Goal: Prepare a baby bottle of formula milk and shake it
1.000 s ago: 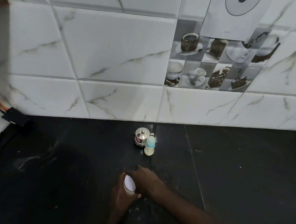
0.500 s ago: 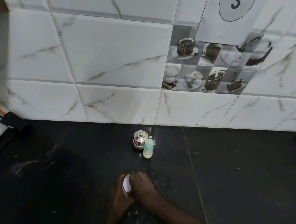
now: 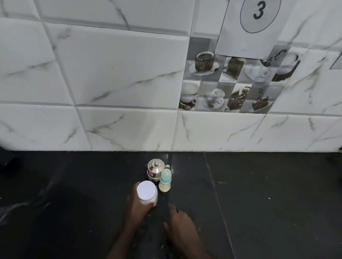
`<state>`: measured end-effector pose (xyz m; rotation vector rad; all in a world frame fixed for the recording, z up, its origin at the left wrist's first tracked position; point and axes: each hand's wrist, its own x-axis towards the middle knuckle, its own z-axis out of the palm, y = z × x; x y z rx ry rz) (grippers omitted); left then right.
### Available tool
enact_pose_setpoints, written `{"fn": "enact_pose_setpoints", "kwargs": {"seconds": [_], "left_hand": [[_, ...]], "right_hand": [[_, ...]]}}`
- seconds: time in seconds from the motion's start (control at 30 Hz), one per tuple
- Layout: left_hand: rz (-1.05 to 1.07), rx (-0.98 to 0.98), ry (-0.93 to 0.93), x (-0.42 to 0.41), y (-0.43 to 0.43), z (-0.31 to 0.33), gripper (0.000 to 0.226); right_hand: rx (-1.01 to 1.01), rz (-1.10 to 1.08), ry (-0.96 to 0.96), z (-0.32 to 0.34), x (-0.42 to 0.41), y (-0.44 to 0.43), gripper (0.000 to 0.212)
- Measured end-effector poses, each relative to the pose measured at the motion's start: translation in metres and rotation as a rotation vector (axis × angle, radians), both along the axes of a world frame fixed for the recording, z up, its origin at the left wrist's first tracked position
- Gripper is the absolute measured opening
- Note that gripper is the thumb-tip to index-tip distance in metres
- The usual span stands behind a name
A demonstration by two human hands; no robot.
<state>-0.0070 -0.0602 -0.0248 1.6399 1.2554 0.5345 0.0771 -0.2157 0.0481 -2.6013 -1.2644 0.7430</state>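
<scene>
While gripping the small clear plastic jar with the flat white lid [image 3: 147, 193] just below centre of the frame, keep the left hand [image 3: 138, 208] wrapped snugly round its lower body, fingers curled closed on the wall, thumb side hidden from view. Whitish powder showing through the side, presumably the formula. Lid apparently seated on the jar; impossible to tell whether screwed tight or merely resting. Right hand [image 3: 181, 226] lying low on the black stone countertop [image 3: 270, 203] at lower centre, fingers loosely spread, pinching nothing, a little apart from the jar. Small baby bottle with pale yellow body and light blue cap [image 3: 165, 180] standing upright just above and to the right of the jar, very near it but seemingly not touching; behind it, toward the white marbled wall tiles [image 3: 123, 76], a small lidded steel pot [image 3: 155, 169], close against the bottle. Judging the step as setting the jar down or steadying it for opening: hold low and firm, keep it level so no powder shifts or spills, bring the free hand over the lid from above, and mind the light bottle standing close enough to topple with a careless knuckle.
</scene>
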Motion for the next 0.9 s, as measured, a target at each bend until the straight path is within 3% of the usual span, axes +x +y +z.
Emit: {"fn": "enact_pose_setpoints", "kwargs": {"seconds": [0.8, 0.9], "left_hand": [[-0.099, 0.086, -0.002, 0.028, 0.050, -0.021, 0.087], [-0.120, 0.085, 0.037, 0.028, 0.049, -0.017, 0.100]], "right_hand": [[-0.066, -0.138, 0.090, -0.021, 0.006, 0.003, 0.073], [-0.078, -0.128, 0.081, -0.023, 0.005, 0.005, 0.071]]}}
